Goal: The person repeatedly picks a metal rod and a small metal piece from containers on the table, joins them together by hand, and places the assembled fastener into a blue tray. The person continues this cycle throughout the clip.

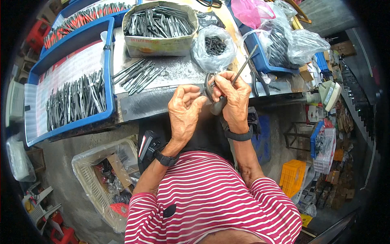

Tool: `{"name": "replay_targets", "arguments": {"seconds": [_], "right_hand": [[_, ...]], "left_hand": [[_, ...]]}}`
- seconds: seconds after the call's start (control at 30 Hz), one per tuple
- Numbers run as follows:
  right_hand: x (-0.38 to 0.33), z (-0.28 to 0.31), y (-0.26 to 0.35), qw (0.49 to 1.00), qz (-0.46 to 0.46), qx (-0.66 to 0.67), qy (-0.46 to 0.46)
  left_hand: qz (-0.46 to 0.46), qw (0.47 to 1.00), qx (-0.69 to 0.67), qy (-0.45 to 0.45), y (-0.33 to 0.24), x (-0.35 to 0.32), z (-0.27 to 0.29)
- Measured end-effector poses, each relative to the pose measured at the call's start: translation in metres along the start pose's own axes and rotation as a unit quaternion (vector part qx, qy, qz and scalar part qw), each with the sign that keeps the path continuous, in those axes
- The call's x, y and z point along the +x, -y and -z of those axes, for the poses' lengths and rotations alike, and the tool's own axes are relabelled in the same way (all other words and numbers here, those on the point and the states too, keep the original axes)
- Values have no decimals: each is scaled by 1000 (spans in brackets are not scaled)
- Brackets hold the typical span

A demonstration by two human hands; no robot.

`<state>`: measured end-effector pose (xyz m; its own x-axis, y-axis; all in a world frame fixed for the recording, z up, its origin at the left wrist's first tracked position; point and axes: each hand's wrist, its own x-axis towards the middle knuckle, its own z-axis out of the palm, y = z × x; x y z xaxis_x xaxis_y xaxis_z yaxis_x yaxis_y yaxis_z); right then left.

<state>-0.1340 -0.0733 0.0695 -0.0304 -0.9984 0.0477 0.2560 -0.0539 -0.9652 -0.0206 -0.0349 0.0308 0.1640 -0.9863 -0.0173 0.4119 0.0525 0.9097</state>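
We see the right hand (235,95) gripping a dark rod (246,63) over the near edge of the table (174,69), hiding its middle. The left hand (185,112) curls just left, thumb near fingertips; we cannot tell whether it holds anything. Far right, the upper edge cuts off a pink bag (250,14).

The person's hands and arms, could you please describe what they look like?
The left hand and right hand are gloveless. Black bands circle both wrists, with a boxy dark device beside the left one. The short sleeves are pinkish red with white stripes.
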Motion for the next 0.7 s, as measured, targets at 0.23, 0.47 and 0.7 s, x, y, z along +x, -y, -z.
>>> {"name": "replay_targets", "arguments": {"seconds": [0.23,0.47,0.7], "right_hand": [[1,-1,-3,999,-8,-34,2],[0,0,-4,999,-13,-46,13],[1,0,-6,995,7,-100,15]], "left_hand": [[7,1000,-5,12,1,-1,1],[8,1000,3,15,3,-1,2],[15,1000,7,8,5,-2,3]]}}
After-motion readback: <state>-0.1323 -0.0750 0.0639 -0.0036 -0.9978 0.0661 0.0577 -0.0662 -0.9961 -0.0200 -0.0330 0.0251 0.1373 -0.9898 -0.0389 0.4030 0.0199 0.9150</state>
